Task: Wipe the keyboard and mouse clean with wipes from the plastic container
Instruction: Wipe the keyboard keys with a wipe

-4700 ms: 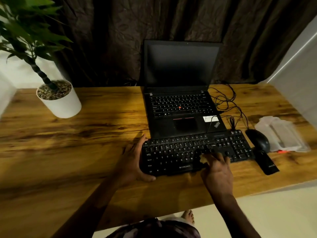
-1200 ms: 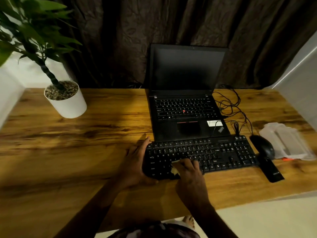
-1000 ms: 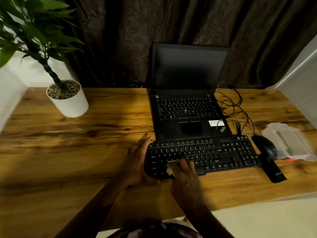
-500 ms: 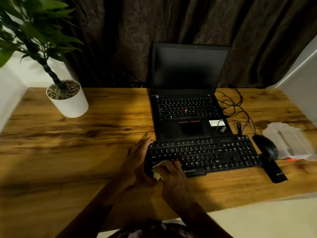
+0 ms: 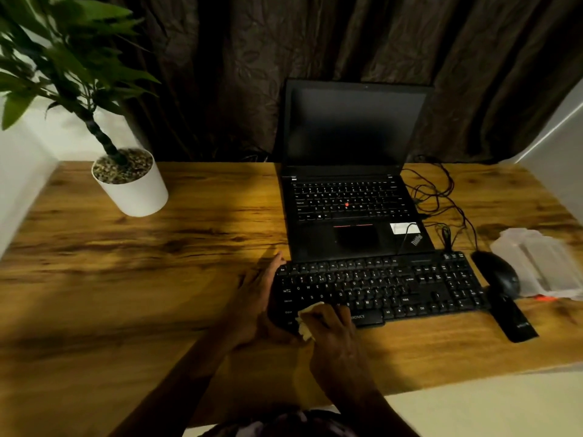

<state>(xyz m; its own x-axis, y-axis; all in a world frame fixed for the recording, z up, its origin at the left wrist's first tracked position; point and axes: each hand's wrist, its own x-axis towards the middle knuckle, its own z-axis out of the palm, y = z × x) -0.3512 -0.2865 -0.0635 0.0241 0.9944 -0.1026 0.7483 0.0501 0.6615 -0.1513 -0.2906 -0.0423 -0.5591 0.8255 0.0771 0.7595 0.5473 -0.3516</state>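
Note:
A black keyboard (image 5: 394,288) lies on the wooden desk (image 5: 157,279) in front of a laptop. My left hand (image 5: 255,298) grips the keyboard's left end, thumb under the front edge. My right hand (image 5: 331,329) holds a crumpled white wipe (image 5: 305,320) and presses it on the keys at the keyboard's front left corner. A black mouse (image 5: 498,274) sits just right of the keyboard. The clear plastic wipe container (image 5: 542,266) lies at the desk's right edge, beyond the mouse.
An open black laptop (image 5: 347,197) stands behind the keyboard, with tangled cables (image 5: 441,200) to its right. A black flat remote-like object (image 5: 514,320) lies in front of the mouse. A white potted plant (image 5: 132,184) stands back left. A dark curtain hangs behind.
My right hand has slid the wipe leftward along the keyboard's front rows, from near the middle to the left corner. My left hand has stayed on the keyboard's left end.

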